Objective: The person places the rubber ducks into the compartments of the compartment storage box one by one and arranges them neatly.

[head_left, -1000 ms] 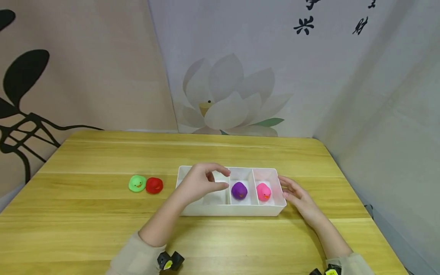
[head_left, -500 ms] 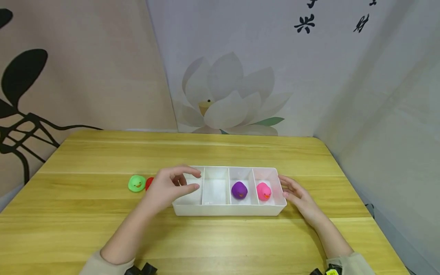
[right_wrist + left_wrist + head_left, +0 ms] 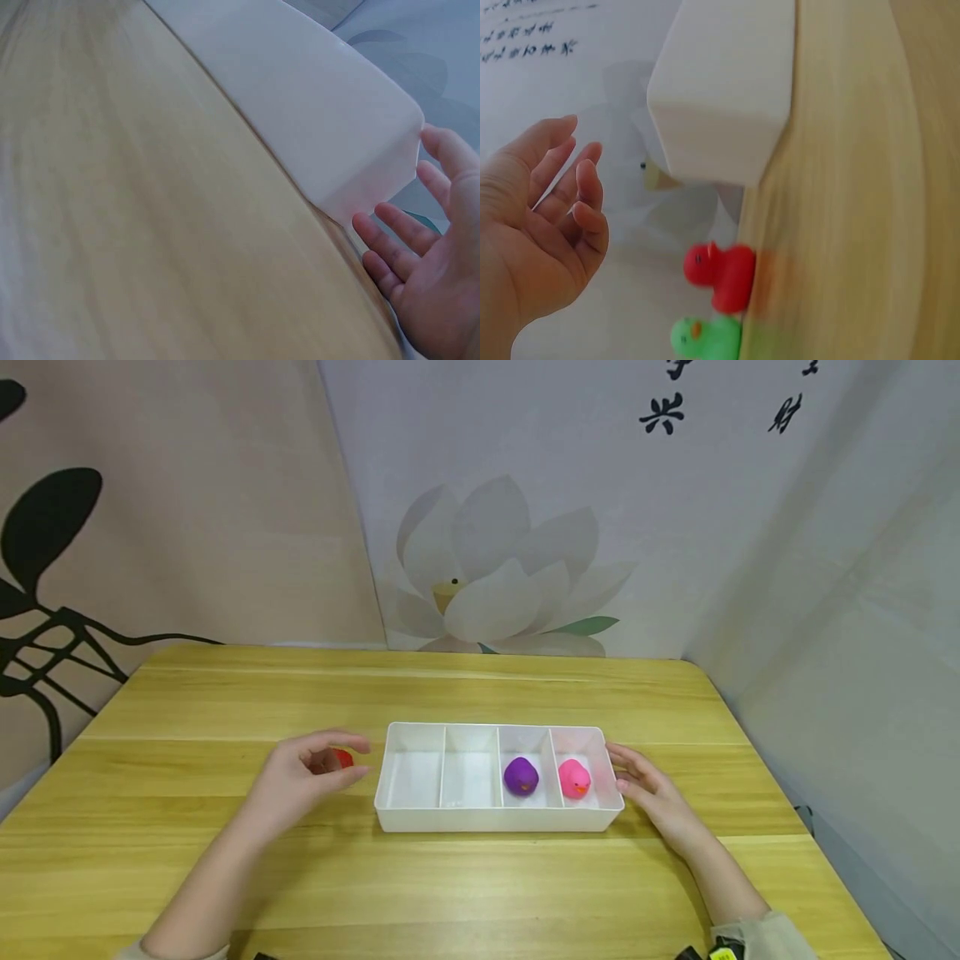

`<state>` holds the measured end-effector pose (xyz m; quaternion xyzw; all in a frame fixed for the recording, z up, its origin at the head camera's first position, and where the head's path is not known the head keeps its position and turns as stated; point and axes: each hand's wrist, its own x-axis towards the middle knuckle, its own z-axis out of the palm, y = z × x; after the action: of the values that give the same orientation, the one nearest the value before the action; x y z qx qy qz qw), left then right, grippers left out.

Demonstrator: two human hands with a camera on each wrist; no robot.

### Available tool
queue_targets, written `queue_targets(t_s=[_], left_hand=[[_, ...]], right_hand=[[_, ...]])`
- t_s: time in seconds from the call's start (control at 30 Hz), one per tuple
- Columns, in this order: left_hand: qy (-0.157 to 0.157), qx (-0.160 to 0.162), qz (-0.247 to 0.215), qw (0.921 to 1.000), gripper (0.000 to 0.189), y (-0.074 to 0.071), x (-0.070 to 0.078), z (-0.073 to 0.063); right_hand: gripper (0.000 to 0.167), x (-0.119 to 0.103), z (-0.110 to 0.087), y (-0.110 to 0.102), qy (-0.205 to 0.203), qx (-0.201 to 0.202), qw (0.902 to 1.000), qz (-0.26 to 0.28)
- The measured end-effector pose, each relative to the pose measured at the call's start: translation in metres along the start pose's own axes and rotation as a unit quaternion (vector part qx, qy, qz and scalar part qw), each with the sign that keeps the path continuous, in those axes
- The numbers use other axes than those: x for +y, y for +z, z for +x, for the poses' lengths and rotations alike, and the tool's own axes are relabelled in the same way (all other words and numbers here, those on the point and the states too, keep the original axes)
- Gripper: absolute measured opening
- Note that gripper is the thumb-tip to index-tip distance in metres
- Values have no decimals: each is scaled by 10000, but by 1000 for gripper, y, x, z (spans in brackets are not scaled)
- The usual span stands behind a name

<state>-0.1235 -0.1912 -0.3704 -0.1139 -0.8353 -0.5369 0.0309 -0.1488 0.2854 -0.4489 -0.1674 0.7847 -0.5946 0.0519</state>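
Head: our left hand (image 3: pixel 296 777) hangs near the tray (image 3: pixel 498 820), thumb and fingers apart, holding nothing, with the red duck (image 3: pixel 343 757) showing between them. Purple duck (image 3: pixel 521 777) sits third compartment from the left, pink duck (image 3: pixel 575 778) fourth, each walled off so they probably can't roll together. Our right hand (image 3: pixel 662 797) is at the tray's right end, likely steadying it. A strip of surface (image 3: pixel 525 893) separates left hand from tray, so we'd have sideways room; far edge lies well behind.

Left wrist: red duck stands between tray and green duck (image 3: pixel 705 339). We're touching neither.

Right wrist: fingers loosely bent, not wrapped round anything; index tip meets the tray's corner. Can't tell whether the others touch.
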Motion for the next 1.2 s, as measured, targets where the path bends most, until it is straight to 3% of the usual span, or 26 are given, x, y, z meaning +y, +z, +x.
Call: queue_targets(t_s=[0.27,0.57,1.2], left_hand=[[-212,195,424,9987,27,-25,-16,-9],[-227,439,478,9976,29,-48,-37,-11],[-857,453,662,9931,46,-65,-78,-11]], right_hand=[[49,2,0,-1,-1,-7,10000,47],[49,4,0,0,-120,-13,9998,164],[49,1,1,2,-47,40,9999,116]])
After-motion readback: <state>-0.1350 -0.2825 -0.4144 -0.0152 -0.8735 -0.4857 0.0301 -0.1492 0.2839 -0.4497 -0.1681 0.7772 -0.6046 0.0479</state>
